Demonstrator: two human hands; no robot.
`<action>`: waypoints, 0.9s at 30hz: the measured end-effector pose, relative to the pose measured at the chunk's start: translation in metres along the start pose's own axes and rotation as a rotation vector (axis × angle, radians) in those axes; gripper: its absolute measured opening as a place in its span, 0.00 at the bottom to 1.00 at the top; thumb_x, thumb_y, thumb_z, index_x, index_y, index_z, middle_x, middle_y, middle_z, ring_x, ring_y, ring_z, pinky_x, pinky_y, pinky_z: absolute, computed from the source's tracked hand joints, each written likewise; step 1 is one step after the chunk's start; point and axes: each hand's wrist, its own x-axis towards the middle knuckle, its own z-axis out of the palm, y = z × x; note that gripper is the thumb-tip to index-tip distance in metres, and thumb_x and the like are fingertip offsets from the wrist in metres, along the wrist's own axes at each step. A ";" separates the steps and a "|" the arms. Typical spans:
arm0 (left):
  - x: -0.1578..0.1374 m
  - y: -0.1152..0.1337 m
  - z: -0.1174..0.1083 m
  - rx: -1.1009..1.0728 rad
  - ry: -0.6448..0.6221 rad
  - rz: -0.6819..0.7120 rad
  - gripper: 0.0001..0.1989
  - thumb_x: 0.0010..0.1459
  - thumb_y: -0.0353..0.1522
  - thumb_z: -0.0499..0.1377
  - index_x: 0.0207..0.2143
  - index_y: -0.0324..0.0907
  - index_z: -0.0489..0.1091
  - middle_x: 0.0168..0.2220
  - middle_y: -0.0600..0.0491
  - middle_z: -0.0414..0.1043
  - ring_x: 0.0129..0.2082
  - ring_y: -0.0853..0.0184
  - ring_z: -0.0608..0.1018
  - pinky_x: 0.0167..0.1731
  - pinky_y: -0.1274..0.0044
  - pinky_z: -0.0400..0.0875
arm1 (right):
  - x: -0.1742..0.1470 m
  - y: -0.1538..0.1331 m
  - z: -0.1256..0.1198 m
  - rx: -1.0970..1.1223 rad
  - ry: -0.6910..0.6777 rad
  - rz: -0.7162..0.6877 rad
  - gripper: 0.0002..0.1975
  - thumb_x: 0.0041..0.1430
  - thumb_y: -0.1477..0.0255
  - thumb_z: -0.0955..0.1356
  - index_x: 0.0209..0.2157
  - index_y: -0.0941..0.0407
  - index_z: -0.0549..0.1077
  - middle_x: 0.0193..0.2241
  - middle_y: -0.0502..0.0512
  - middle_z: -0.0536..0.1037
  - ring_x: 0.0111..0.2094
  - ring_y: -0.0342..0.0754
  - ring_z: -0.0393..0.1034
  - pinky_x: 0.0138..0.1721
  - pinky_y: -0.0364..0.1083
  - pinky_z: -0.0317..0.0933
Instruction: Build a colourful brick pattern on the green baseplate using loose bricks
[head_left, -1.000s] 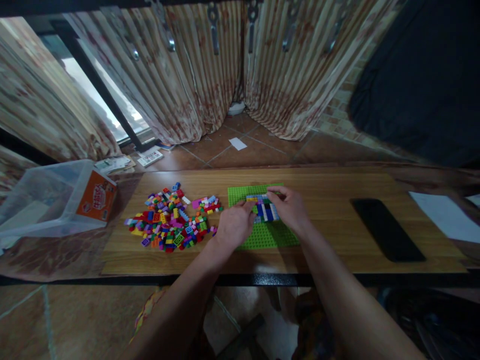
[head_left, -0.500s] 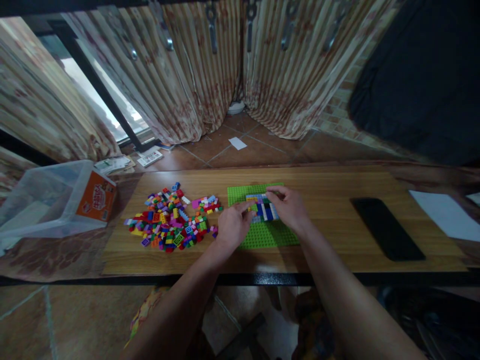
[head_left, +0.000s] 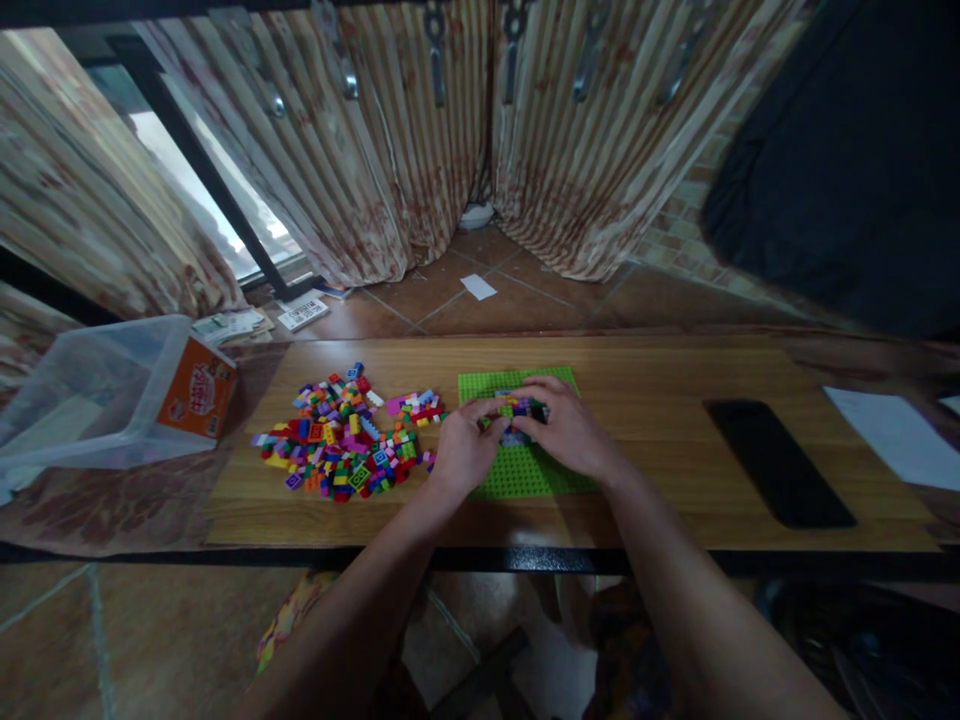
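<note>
A low build of toy building bricks (head_left: 512, 437), with blue, light purple and yellow parts showing, sits on a green studded baseplate (head_left: 517, 472). My left hand (head_left: 469, 440) grips its left side with bent fingers and thumb. From the right, my right hand (head_left: 564, 425) curls over the build, its fingers on the far side and its thumb on the near side. The fingertips of both hands almost meet over the middle. Most of the build is hidden under the fingers, and I cannot make out single bricks there.
To the left lies a heap of mixed loose bricks (head_left: 337, 445), with a smaller cluster (head_left: 420, 408) beside the baseplate. A clear plastic bin (head_left: 105, 385) with an orange label stands at the far left. A black flat slab (head_left: 780, 463) lies right on the wooden table (head_left: 652, 500).
My right hand has moved left over the build, from its right edge to close by my left fingertips, and now covers the blue and white bricks. My left hand has barely moved.
</note>
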 end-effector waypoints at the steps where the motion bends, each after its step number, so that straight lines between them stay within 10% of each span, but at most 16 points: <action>1: 0.001 -0.001 0.000 -0.019 0.001 0.000 0.14 0.57 0.25 0.60 0.46 0.42 0.77 0.41 0.50 0.79 0.39 0.67 0.79 0.44 0.75 0.73 | 0.000 -0.001 -0.001 -0.023 -0.009 -0.001 0.13 0.54 0.70 0.70 0.43 0.51 0.78 0.49 0.58 0.73 0.53 0.56 0.66 0.56 0.59 0.59; 27: -0.003 0.010 -0.007 0.198 -0.103 0.053 0.16 0.59 0.26 0.58 0.49 0.44 0.75 0.43 0.51 0.78 0.42 0.66 0.78 0.48 0.74 0.72 | -0.005 0.009 -0.001 -0.110 -0.017 -0.175 0.10 0.57 0.70 0.69 0.41 0.51 0.79 0.49 0.59 0.73 0.52 0.58 0.64 0.54 0.61 0.61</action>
